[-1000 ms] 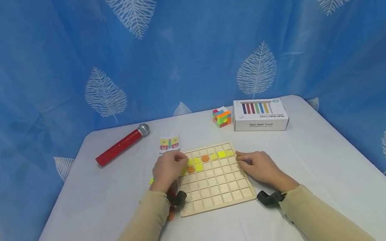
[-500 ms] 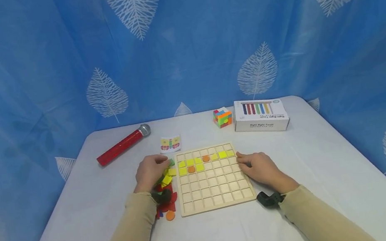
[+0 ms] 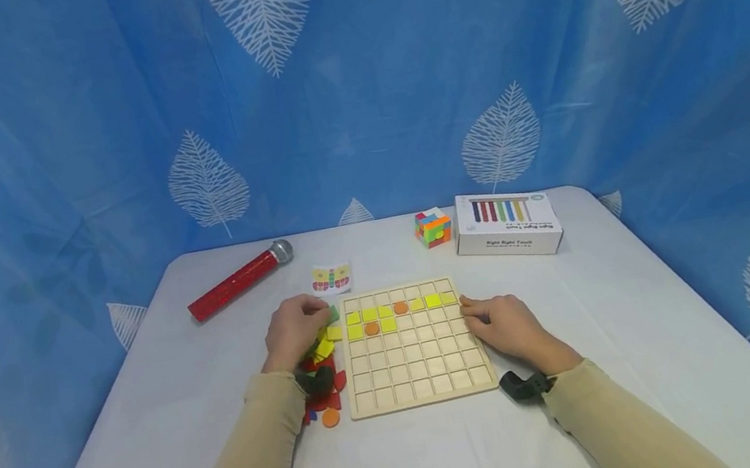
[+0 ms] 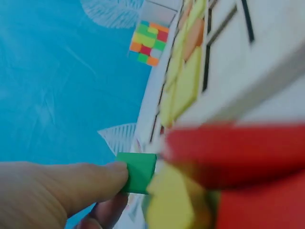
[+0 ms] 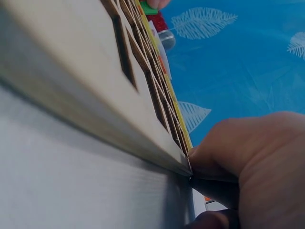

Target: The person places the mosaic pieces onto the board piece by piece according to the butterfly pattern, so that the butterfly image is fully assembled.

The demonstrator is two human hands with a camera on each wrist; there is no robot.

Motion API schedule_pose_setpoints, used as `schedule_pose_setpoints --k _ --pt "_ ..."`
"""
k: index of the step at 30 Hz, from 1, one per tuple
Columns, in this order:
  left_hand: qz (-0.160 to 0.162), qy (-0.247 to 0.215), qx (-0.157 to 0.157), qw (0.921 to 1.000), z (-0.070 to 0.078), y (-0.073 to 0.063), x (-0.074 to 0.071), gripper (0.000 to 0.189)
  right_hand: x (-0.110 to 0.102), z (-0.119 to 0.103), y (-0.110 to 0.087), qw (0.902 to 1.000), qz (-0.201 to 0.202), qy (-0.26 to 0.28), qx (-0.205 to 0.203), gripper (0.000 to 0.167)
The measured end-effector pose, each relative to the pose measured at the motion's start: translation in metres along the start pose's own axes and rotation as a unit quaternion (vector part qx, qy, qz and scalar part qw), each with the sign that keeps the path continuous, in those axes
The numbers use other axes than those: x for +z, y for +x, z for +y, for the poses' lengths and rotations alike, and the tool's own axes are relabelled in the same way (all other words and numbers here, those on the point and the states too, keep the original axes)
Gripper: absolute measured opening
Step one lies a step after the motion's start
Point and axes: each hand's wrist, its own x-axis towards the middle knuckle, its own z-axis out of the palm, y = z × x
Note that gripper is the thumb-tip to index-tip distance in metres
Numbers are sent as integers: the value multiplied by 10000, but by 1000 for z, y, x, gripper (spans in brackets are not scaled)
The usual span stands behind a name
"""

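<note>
Between thumb and fingers, my left hand (image 3: pixel 293 330) pinches a green square tile (image 4: pixel 139 172) at the left of the wooden grid board (image 3: pixel 422 380). Under and beside that hand lies a heap of loose pieces: yellow tiles (image 3: pixel 324 349), red pieces (image 3: pixel 326 402) and an orange disc (image 3: pixel 330 417). My right hand (image 3: pixel 507 324) grips the board's right edge, the thumb (image 5: pixel 209 148) on its rim. Yellow pieces (image 3: pixel 369 314) and an orange disc (image 3: pixel 400 308) sit in the second row of cells. More yellow tiles flank another orange disc (image 3: pixel 371 329) in the row below.
Behind the board lies a small picture card (image 3: pixel 331 278) with a coloured tile pattern. A red microphone (image 3: pixel 235 283) is at the back left. A puzzle cube (image 3: pixel 432 228) and a white box (image 3: pixel 506 224) stand at the back right, before a blue curtain (image 3: pixel 355 106).
My left hand has moved left from the board's upper left cells to the heap, where a green tile is now pinched. The right hand stays at the board's edge.
</note>
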Motion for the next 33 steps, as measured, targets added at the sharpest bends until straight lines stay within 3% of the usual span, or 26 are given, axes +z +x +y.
schedule_pose_setpoints --k 9,15,19,25,33 --pt "50 48 542 9985 30 -11 10 17 2 4 0 9999 50 92 -31 32" --pt "-370 109 1065 9936 59 -23 36 10 2 7 1 9998 42 193 -54 31" --pt "-382 484 1328 9892 72 -25 54 9 2 8 1 9996 -5 287 -60 32" --pt "-434 1036 1414 9836 76 -22 70 11 3 7 1 9994 -26 341 -79 32" --pt "-582 1231 1606 9776 75 -22 68 8 0 6 0 9995 23 295 -98 33"
